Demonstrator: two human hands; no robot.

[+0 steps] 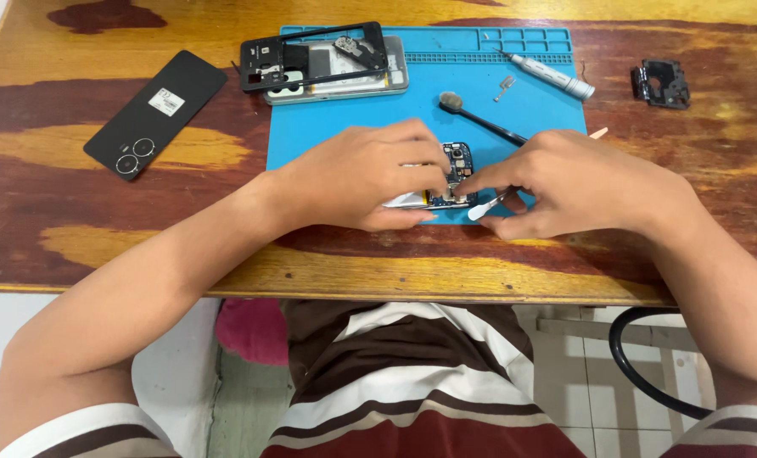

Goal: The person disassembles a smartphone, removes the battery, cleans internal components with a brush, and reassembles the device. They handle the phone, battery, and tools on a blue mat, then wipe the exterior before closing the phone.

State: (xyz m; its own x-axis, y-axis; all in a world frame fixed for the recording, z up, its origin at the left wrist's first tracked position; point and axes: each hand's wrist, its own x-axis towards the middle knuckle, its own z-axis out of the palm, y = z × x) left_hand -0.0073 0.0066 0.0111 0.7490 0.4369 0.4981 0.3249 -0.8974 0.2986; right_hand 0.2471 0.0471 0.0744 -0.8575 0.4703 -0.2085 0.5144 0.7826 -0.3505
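- Head view: both hands meet over a small circuit board (458, 163) lying on the near edge of a blue work mat (548, 93) on the wooden tabletop (73, 153).
- The left hand (361, 174) has its fingers closed on the board and a silvery part beneath it, pinning them to the mat.
- The right hand (569, 182) has its fingers pinched together on a thin white-tipped prying tool (483, 209), whose tip lies just beside the board.
- The board looks light, stiff and fragile; the edges seem the safest hold, clear of the chips.
- Farther back lie a brush (480, 119), a pen-like screwdriver (548, 75), a phone frame (315, 55), a black back cover (156, 114) and a small black part (663, 82).
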